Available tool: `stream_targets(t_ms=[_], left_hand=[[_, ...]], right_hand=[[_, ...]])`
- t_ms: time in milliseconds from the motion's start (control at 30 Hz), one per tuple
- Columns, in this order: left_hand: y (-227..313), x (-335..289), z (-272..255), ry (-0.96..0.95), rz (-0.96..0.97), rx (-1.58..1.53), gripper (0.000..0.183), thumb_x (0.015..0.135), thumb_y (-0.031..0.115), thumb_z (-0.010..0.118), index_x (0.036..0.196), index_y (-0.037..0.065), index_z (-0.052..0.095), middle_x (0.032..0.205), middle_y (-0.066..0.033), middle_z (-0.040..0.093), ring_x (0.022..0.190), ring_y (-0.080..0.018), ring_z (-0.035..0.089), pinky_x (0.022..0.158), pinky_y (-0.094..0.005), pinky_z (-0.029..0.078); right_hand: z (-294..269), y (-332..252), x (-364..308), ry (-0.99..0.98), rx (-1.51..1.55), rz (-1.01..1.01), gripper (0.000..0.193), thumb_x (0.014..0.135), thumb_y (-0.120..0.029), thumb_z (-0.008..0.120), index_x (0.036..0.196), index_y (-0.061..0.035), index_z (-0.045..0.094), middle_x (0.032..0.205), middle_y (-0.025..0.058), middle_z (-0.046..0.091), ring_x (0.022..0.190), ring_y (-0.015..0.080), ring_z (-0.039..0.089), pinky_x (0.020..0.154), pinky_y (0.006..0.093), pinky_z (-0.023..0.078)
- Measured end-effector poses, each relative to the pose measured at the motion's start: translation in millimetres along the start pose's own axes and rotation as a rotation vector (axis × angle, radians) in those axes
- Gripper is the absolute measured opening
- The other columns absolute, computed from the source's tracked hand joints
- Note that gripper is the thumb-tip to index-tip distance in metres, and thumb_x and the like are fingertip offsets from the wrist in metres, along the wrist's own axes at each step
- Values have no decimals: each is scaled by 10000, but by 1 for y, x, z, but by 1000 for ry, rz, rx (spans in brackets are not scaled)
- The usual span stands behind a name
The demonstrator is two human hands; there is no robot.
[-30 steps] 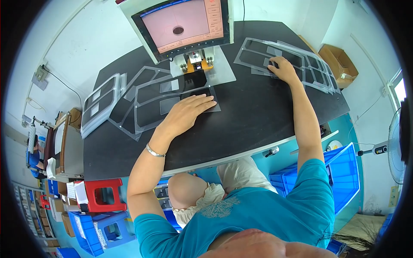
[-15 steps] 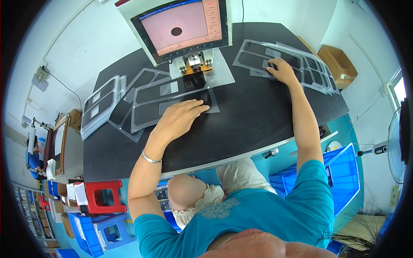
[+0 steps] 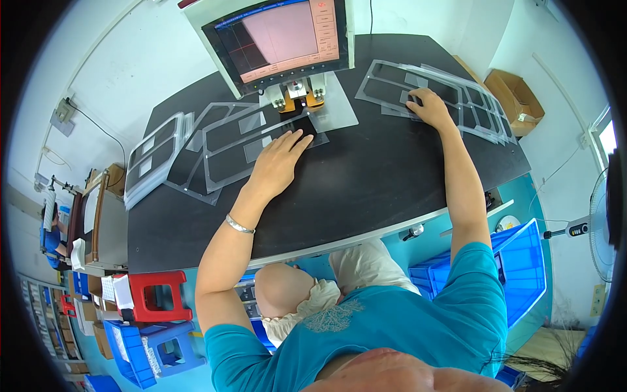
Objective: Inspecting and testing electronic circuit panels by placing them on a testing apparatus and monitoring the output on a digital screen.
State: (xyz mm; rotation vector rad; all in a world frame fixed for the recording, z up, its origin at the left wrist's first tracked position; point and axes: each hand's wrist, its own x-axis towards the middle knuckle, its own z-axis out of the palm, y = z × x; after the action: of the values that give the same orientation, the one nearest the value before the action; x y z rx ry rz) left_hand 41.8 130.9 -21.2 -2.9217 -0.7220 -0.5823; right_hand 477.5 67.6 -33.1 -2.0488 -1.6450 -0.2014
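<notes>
A clear-edged sheet with dark panels (image 3: 228,153) lies on the black table, its far right end close to the orange jaws of a machine (image 3: 299,98) under a monitor. My left hand (image 3: 277,163) rests flat on that sheet's near right part, fingers stretched and slightly apart, covering some of it. At the right, my right hand (image 3: 431,111) touches a fanned stack of similar sheets (image 3: 450,88). Its fingers are bent, with a gap between thumb and forefinger; no sheet is lifted. The monitor (image 3: 277,42) shows a dark area at left with red cross lines.
More sheets (image 3: 153,153) are piled at the table's left. A cardboard box (image 3: 516,98) stands beyond the right edge. Below are a red stool (image 3: 160,297), a blue bin (image 3: 522,268) and, at far right, a fan (image 3: 599,215).
My left hand has moved slightly away from me, its fingers spreading, and the sheet under it has shifted. On the monitor, a dark area replaces the round spot. My right hand stays almost still.
</notes>
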Motion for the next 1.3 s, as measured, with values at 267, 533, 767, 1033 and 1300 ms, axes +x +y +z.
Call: stream_targets(t_ms=[267,533,767,1033,1300], left_hand=[[-3,0,0,6,0,6,513,903,-23,537,1396,115,517,1422,-136,518,1307,-325,495,1090,-422,415],[-3,-7,-18,53,-50,-88,367,901,53,604,1248,165,639,1232,-31,655,1075,-253,643,833,-371,564],[-7,-3,-12,25,-68,-81,338,890,49,600,1192,179,680,1221,-15,663,1061,-252,654,817,-372,569],[-23,25,9,119,-192,60,443,847,-50,525,1224,143,657,1224,-67,650,1091,-280,634,862,-385,551],[-28,26,11,136,-206,-30,475,823,-89,485,1230,99,640,1230,-80,652,1063,-325,638,880,-404,541]], right_hand=[[-3,-4,0,-7,37,6,375,876,-295,680,1151,-40,675,1203,152,658,1142,329,601,980,395,468],[-3,-2,0,-10,26,4,374,866,-291,684,1148,-44,678,1197,151,662,1122,326,610,969,393,472],[-1,4,-2,5,10,-13,373,870,-297,679,1150,-52,679,1200,149,663,1119,323,613,959,397,478],[4,5,1,9,-8,-23,375,868,-341,675,1157,-102,685,1227,119,644,1144,320,603,970,423,478],[-4,-8,0,27,20,16,359,859,-292,688,1145,-75,687,1207,134,656,1138,331,607,976,413,475]])
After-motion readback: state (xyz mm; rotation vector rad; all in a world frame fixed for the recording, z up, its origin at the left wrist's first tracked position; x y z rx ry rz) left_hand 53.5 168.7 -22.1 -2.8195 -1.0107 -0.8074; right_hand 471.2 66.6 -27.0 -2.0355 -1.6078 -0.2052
